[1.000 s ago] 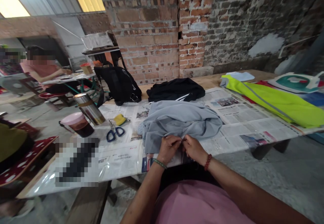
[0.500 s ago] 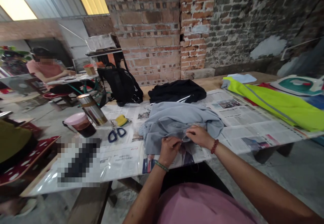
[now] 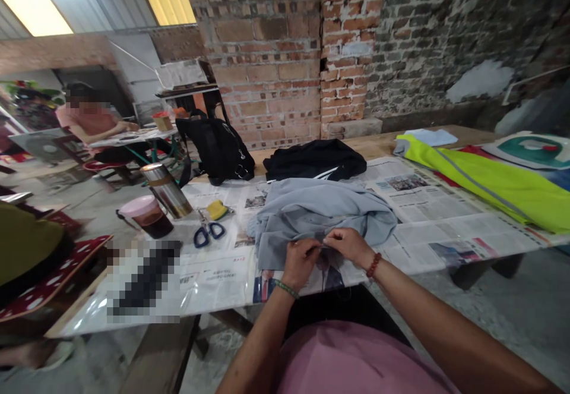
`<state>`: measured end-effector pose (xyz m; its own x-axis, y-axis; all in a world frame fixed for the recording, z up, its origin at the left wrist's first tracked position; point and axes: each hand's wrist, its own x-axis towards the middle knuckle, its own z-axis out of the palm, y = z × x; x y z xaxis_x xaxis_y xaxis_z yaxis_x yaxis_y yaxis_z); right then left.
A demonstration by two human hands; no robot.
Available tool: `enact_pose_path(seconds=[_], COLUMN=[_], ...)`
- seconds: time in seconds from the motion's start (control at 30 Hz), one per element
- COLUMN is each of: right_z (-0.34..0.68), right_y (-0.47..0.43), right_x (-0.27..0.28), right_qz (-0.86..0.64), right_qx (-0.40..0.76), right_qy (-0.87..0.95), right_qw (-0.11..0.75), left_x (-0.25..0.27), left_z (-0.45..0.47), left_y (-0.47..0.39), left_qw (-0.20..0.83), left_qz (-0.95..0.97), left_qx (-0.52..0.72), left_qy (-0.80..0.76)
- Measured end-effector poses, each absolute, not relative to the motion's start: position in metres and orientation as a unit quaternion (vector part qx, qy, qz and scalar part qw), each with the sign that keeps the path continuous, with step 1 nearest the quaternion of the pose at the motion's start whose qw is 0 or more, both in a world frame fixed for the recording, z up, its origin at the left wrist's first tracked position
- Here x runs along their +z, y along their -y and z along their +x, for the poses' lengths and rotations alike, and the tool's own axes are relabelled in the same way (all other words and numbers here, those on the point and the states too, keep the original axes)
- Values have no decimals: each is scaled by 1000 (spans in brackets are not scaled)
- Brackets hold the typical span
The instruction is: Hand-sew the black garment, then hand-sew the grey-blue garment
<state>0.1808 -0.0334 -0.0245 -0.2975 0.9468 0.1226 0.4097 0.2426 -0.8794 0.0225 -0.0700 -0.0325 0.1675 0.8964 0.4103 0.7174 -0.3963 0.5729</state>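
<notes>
A bunched light grey garment [image 3: 307,204] lies on the newspaper-covered table in front of me. At its near edge my left hand [image 3: 303,260], with a green beaded bracelet at the wrist, is closed in a pinch on the cloth. My right hand [image 3: 351,245], wearing a red-brown bracelet, also pinches, its fingertips almost meeting those of the left. Whatever sits between the right fingertips is too small to make out. To the left rest dark-blue-handled scissors [image 3: 208,233] and a small yellow item [image 3: 217,209].
A steel flask [image 3: 167,191] and a pink-lidded cup [image 3: 146,216] stand left. Behind the garment are a black garment [image 3: 316,159] and a black backpack [image 3: 218,150]. A neon yellow garment [image 3: 485,183] and an iron [image 3: 529,147] lie right. A person [image 3: 84,120] sits at another table.
My right hand has drawn slightly down and in, bringing its fingertips closer to the left hand's. The whole view has shifted a little; the garment lies much as before.
</notes>
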Motion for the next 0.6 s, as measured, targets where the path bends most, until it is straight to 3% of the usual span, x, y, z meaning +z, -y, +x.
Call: enact_pose_path(seconds=[0.2,0.6], right_z=[184,170], right_y=[28,35], right_x=[-29,-17], right_qz=[-504,-458], right_qx=[419,459], right_qy=[628,658], right_qw=[420,381], left_x=[-38,-37], left_z=[21,22], left_y=[66,66], left_qw=[151,142], left_qz=[756,780], left_qx=[361,332], left_qy=[-524,-511])
